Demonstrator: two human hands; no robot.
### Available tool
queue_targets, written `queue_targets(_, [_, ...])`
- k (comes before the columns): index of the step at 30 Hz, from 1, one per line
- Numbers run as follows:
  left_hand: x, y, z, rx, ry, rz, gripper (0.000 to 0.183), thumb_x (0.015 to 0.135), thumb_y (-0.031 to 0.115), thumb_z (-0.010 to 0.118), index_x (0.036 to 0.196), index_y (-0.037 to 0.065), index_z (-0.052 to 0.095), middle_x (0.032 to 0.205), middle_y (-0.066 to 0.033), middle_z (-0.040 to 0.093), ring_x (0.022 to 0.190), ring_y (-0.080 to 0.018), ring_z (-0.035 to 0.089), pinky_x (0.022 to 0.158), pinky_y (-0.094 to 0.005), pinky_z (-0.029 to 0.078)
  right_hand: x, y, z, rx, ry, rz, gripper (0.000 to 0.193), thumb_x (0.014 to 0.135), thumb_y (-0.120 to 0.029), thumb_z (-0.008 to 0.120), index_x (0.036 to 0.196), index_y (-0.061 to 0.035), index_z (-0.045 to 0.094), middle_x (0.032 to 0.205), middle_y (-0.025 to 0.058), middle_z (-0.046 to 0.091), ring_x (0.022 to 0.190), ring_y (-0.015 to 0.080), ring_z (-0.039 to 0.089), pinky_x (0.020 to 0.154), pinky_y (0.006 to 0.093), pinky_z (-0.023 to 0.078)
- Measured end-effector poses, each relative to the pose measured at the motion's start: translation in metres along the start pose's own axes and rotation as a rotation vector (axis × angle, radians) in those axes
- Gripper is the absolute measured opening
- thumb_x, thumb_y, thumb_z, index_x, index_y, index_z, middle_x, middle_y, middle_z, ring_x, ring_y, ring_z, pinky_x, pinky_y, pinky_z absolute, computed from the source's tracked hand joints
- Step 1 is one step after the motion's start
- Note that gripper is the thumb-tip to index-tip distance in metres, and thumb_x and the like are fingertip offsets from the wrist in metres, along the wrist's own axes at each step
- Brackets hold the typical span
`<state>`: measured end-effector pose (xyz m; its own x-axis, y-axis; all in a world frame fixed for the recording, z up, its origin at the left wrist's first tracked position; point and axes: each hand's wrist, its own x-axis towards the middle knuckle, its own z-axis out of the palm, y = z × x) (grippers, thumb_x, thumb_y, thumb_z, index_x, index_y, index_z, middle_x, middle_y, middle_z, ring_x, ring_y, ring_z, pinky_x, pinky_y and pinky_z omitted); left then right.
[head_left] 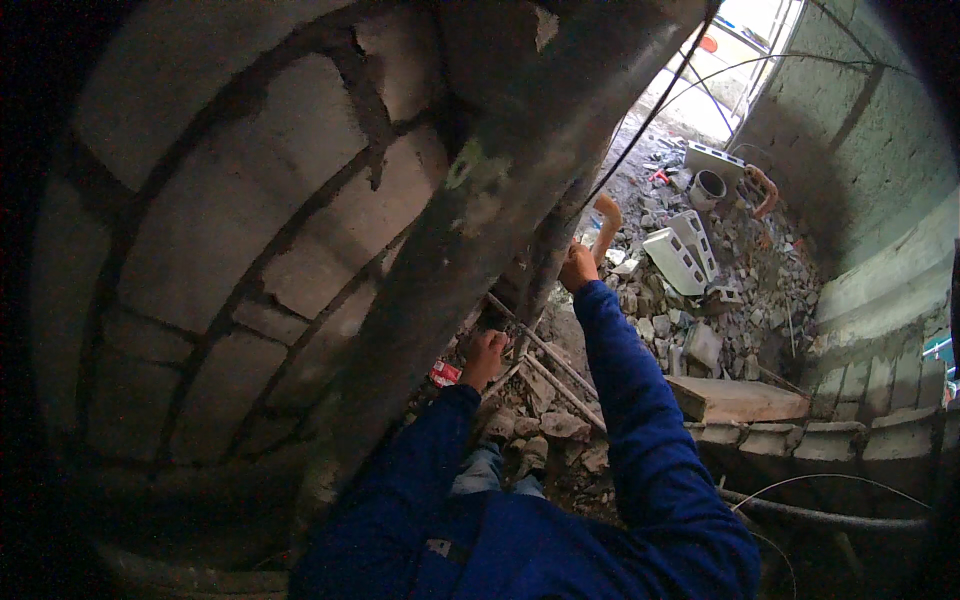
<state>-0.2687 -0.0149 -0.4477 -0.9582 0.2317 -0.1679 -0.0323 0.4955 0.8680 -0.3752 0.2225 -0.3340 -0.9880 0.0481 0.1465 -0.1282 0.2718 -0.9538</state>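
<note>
Curved tan handle [608, 220]: juts up just beside right hand [578, 268], near thick grey post [480, 200], rubble [760, 315] beyond. Left hand [485, 357]: near thin rods [565, 393] and red packet [444, 373]. Fingers: bent on both hands; cannot tell whether gripping anything.

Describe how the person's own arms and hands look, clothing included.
Both arms wear long, dark blue sleeves, the left sleeve and right sleeve each reaching the wrist; the right shows creases. The left hand and right hand are bare, without gloves.
</note>
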Motion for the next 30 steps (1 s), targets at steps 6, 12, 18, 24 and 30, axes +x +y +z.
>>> queue_targets(6, [-0.032,-0.016,-0.007,0.007,0.023,0.107,0.035,0.096,0.032,0.047,0.097,0.000,0.061,0.092,-0.0198,0.064,0.085,-0.0320,0.062,0.074,-0.0402,0.046,-0.001,0.024,0.015,-0.280,-0.114,-0.244,0.025,0.096,-0.018,0.047,0.109,-0.0019,0.061,0.087,0.0123,0.068,0.070,0.0179,0.063,0.065,0.0330,0.049])
queue_targets(12, [-0.058,-0.006,-0.016,-0.080,-0.026,0.007,0.035,0.095,0.031,0.044,0.096,0.000,0.061,0.088,-0.0149,0.060,0.082,-0.0289,0.057,0.077,-0.0405,0.044,-0.024,-0.001,0.005,0.265,-0.202,-0.049,0.025,0.091,-0.009,0.058,0.115,-0.0016,0.058,0.101,0.0084,0.066,0.082,0.0176,0.063,0.070,0.0320,0.052])
queue_targets(18, [-0.057,-0.009,-0.014,-0.147,-0.083,-0.063,0.033,0.095,0.031,0.047,0.094,0.000,0.060,0.086,-0.0146,0.058,0.082,-0.0288,0.056,0.077,-0.0408,0.044,-0.031,-0.069,-0.039,0.594,0.027,0.280,0.039,0.093,-0.025,0.058,0.126,-0.0067,0.051,0.110,0.0117,0.061,0.094,0.0215,0.060,0.074,0.0361,0.054])
queue_targets(24, [-0.068,-0.003,-0.011,-0.015,-0.003,0.018,0.030,0.094,0.030,0.050,0.096,0.002,0.060,0.092,-0.0182,0.060,0.085,-0.0336,0.058,0.074,-0.0434,0.045,-0.013,-0.133,-0.046,0.429,-0.079,0.001,0.043,0.096,-0.026,0.051,0.134,-0.0063,0.046,0.117,0.0088,0.060,0.100,0.0188,0.058,0.084,0.0324,0.048])
queue_targets(30, [-0.074,-0.013,-0.020,0.004,0.008,0.002,0.024,0.093,0.026,0.050,0.093,0.006,0.063,0.089,-0.0175,0.063,0.085,-0.0344,0.060,0.073,-0.0409,0.047,-0.010,-0.144,-0.035,0.092,-0.212,-0.168,0.035,0.098,-0.023,0.045,0.122,0.0010,0.055,0.113,0.0087,0.064,0.100,0.0189,0.058,0.091,0.0306,0.044])
